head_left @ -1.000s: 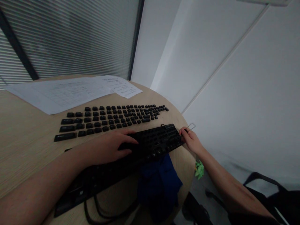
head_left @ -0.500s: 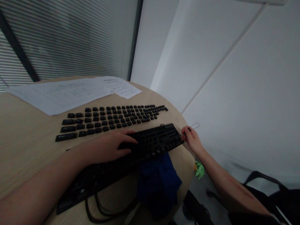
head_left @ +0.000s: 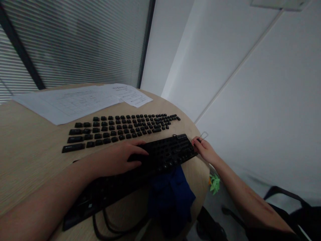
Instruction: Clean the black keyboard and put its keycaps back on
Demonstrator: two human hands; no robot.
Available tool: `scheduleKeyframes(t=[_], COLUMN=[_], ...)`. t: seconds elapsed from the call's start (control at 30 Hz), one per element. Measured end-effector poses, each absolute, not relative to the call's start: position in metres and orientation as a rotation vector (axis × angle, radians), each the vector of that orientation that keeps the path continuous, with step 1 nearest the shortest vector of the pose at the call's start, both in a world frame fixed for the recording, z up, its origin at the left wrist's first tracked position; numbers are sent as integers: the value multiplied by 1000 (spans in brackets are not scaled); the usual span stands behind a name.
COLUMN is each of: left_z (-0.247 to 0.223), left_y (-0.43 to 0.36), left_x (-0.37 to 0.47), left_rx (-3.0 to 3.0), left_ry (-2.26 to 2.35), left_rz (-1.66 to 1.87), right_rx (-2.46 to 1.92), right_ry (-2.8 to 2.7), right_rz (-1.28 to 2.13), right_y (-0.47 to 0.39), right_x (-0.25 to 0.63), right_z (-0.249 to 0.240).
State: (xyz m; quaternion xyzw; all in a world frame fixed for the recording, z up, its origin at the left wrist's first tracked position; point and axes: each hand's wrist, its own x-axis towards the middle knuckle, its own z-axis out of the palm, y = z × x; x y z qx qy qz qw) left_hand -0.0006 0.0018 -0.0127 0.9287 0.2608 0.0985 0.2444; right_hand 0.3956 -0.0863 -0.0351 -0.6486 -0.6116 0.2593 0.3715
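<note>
A black keyboard (head_left: 160,151) lies at a slant on the table, many of its keys taken off on the far side. My left hand (head_left: 126,155) rests flat across its middle with the fingers spread. At the keyboard's right end, my right hand (head_left: 202,148) pinches a wire keycap puller (head_left: 204,135), whose loop sticks up past the fingers. The puller's other end is close to the right-end keys; whether it grips a key I cannot tell. Beyond the keyboard, loose black keycaps (head_left: 121,131) lie in rows on the wood.
Printed paper sheets (head_left: 87,98) cover the table's far side. A blue cloth (head_left: 172,197) lies at the near edge, partly under the keyboard, beside a black cable (head_left: 110,227). The round wooden table (head_left: 27,140) ends by the white wall, and a black chair (head_left: 286,192) stands at right.
My right hand with the keycap puller has shifted slightly left, toward the keyboard's end. My left hand stays in place on the keyboard. The camera view has moved a little.
</note>
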Motion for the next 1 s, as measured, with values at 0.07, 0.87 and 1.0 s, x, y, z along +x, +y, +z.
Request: scheduleKeyframes(t=[0.07, 0.87, 1.0], left_z=[-13, -12, -10], left_y=[2, 0, 0], left_x=[-1, -2, -3], left_rx=[2534, 2527, 2544], left_ry=[714, 695, 686], left_rz=[268, 289, 327], right_rx=[-1668, -1352, -1361], right_ry=[-1637, -1175, -1271], right_rz=[561, 565, 476], right_y=[-91, -89, -92], right_x=[396, 389, 374], right_z=[-41, -51, -32])
